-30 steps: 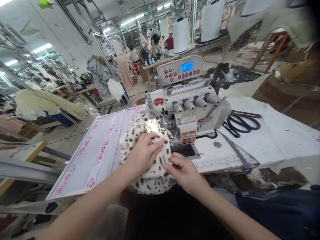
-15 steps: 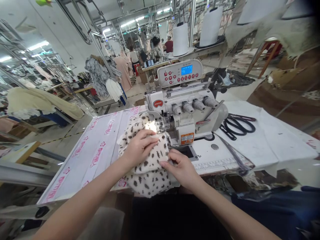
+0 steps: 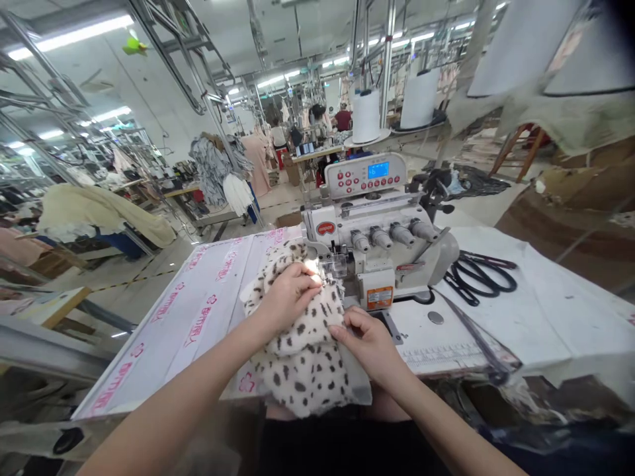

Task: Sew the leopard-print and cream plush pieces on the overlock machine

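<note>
Head view, sewing floor, one bench.

Item 1: left hand (image 3: 290, 297), narrow, fingers together on top of the spotted fleece (image 3: 302, 377), tips just short of the presser foot (image 3: 335, 266). Whether it grips a fold or only presses cannot be told.

Item 2: right hand (image 3: 370, 345), at 5 o'clock from the foot, narrow, thumb and fingers pinching the fleece at its right edge.

Item 3: the fleece, cream with dark spots, bunched in folds and lying on the bench. Its far end runs to the foot, and its near end hangs over the bench edge at 6 o'clock.

Progress as shown: one edge of the fleece sits at the foot of the overlocker (image 3: 370, 244). The bulk lies on the near side of the needle, with a smaller part at 10 o'clock from the hands. No finished seam can be made out in the pile, so the amount sewn cannot be told.

Item 4: panel (image 3: 366, 175) on the overlocker, lit display, at 12 o'clock.

Item 5: table cover (image 3: 163, 337), pink-printed, at 9 o'clock, under the fleece's left side.

Item 6: black scissors (image 3: 481, 277) on a white sheet (image 3: 555, 317), at 3 o'clock, well apart from the right hand.

Item 7: thread cones (image 3: 366, 116), white, beyond the overlocker at 12 o'clock
</note>
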Tool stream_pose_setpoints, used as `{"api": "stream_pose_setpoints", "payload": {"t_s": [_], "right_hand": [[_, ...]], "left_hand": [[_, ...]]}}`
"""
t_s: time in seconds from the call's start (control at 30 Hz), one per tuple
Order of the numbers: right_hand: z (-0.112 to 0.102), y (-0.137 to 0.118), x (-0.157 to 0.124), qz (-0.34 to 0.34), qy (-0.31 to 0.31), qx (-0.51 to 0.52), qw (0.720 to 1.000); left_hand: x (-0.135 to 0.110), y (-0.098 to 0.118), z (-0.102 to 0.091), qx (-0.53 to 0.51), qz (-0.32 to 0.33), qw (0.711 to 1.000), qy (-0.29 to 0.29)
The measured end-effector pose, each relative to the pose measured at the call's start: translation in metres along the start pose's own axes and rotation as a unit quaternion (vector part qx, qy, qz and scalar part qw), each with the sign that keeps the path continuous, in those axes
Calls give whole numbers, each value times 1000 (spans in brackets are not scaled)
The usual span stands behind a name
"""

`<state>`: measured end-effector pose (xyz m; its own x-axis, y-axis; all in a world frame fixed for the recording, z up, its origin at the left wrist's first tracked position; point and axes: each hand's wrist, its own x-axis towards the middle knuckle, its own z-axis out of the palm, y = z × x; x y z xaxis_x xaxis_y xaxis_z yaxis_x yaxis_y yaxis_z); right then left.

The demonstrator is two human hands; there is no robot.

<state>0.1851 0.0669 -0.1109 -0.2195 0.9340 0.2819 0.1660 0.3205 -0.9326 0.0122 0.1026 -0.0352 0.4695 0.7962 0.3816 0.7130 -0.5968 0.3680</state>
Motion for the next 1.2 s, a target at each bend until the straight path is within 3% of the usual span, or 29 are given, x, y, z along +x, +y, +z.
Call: {"api": "stream_pose_setpoints", "payload": {"t_s": [0.17, 0.33, 0.47, 0.57, 0.67, 0.73, 0.8, 0.87, 1.1, 1.2], "right_hand": [[5, -3, -1, 1, 10, 9, 1000], [18, 0, -24, 42, -65, 22, 997], [17, 2, -56, 91, -7, 68, 994], [16, 4, -84, 116, 0, 180, 977], [19, 6, -109, 152, -35, 276, 948], [22, 7, -121, 169, -50, 295, 939], [23, 7, -128, 171, -66, 285, 941], [22, 5, -130, 160, -81, 261, 949], [16, -5, -131, 136, -84, 189, 969], [18, -11, -135, 131, -86, 214, 964]], "left_hand": [[7, -5, 4, 11, -13, 999, 32], [-2, -5, 0, 9, 18, 997, 73], [-61, 17, 10, 36, 116, 972, 203], [-124, 35, 38, 31, 155, 969, 191], [-172, 44, 72, -1, 90, 983, 159], [-187, 47, 89, -14, 17, 986, 165], [-190, 49, 97, -14, -28, 983, 181], [-184, 49, 98, -4, -28, 982, 189], [-156, 57, 72, -11, 31, 980, 195], [-162, 78, 53, -74, 127, 979, 140]]}}
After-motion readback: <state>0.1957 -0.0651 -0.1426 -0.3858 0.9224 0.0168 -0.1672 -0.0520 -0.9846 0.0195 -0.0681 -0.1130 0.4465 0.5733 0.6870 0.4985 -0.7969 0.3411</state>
